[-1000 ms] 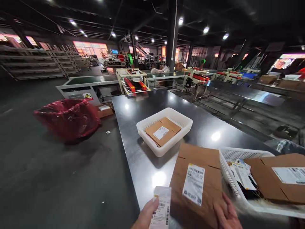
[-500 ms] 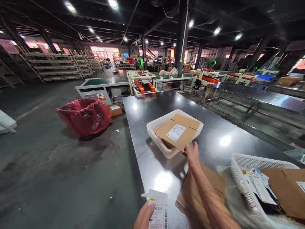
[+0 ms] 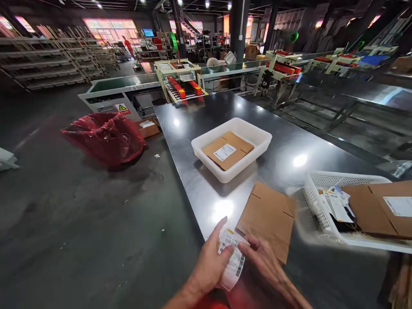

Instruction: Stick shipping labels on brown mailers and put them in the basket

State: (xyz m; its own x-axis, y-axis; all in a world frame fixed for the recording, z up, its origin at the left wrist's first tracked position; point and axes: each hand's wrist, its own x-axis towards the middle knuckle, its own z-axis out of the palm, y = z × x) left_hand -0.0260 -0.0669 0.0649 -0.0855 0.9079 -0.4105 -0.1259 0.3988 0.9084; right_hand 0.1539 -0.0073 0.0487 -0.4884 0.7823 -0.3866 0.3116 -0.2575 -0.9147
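Observation:
My left hand (image 3: 210, 262) and my right hand (image 3: 265, 264) both pinch a white shipping label (image 3: 232, 257) at the near edge of the steel table (image 3: 199, 128). Just beyond the label lies a flat brown cardboard box (image 3: 268, 216) with no label on its top. Farther out stands a white basket (image 3: 254, 133) that holds flat cardboard boxes, the top one (image 3: 228, 150) bearing a white label.
A second white basket (image 3: 317, 206) at the right holds papers (image 3: 336, 204) and a labelled cardboard box (image 3: 383, 208). A red plastic bag (image 3: 104, 137) sits on the floor to the left. Conveyors (image 3: 122, 83) and shelving (image 3: 41, 60) stand behind.
My right hand laid the labelled flat box in the far basket, then came back to the label in my left hand. A bare flat box now lies in front of me.

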